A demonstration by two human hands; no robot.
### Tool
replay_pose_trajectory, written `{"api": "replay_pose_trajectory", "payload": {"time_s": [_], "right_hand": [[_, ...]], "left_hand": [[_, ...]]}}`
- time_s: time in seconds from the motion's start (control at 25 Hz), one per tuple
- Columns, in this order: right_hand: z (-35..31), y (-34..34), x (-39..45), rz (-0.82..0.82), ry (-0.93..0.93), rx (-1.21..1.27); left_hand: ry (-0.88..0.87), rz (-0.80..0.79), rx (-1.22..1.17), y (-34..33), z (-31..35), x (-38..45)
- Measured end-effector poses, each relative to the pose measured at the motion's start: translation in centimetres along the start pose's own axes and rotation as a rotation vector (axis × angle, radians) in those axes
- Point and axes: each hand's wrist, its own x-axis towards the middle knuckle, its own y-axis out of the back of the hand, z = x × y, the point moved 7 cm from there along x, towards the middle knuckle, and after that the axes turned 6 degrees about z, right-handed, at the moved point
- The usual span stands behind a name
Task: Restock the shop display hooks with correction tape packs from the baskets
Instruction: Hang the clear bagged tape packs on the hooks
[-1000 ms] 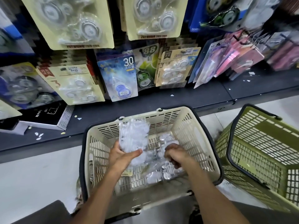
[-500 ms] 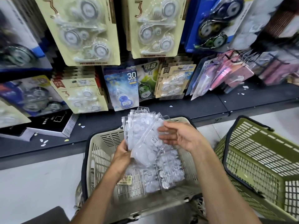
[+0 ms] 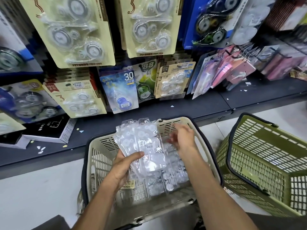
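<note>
Left hand [image 3: 123,165] grips a fan of clear correction tape packs [image 3: 141,143] over the beige basket [image 3: 99,156]; right hand [image 3: 182,138] hovers w/ fingers loose (blurry). Green basket [image 3: 265,163] sits right.

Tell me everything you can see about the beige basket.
The beige basket is slotted plastic with a dark handle folded along its rim. It sits on the pale floor by the dark shelf base, left of a green basket. Clear correction tape packs lie inside. Neither hand visibly touches it.
</note>
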Motion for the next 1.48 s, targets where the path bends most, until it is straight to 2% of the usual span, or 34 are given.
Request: {"api": "replay_pose_trajectory", "payload": {"time_s": [0.08,0.16,0.24,0.32,0.44,0.56,0.68,0.84,1.04,1.2,1.32,1.48], "right_hand": [[5.2,2.6,3.0,0.072,-0.055,-0.378],[9.3,4.1,4.4,0.038,-0.055,-0.738],[11.6,4.7,4.5,-0.008,-0.062,-0.825],[12.2,4.7,4.4,0.013,-0.04,-0.93],[13.9,4.8,5.4,0.023,-0.067,-1.0],[15.2,4.5,5.6,-0.06,-0.074,-1.121],[15.5,3.7,5.4,-0.152,-0.098,-1.014],[15.7,4.0,5.4,-0.123,-0.103,-1.03],[17.5,4.4,5.9,-0.102,-0.271,-0.882],[17.4,3.8,5.9,-0.096,-0.264,-0.817],[15.3,3.2,5.7,-0.047,-0.211,-0.626],[9.5,4.2,2.6,0.014,-0.231,-0.24]], "left_hand": [[-0.024,0.042,0.039,1.6,-0.5,0.5],[-0.029,0.059,0.101,3.0,-1.3,1.2],[0.003,0.068,0.171,3.8,-2.1,1.5],[0.019,0.087,0.251,4.4,-3.0,1.7],[0.034,0.062,0.26,4.4,-4.0,2.0],[0.039,0.069,0.246,4.2,-4.1,1.8],[0.045,0.066,0.248,4.2,-4.3,2.0],[0.055,0.078,0.22,4.3,-4.1,1.5],[0.087,0.089,0.199,4.9,-4.3,1.1],[0.083,0.09,0.223,5.1,-4.6,1.1],[0.06,0.12,0.23,4.9,-4.1,1.0],[0.022,0.126,0.233,3.4,-3.4,0.4]]}}
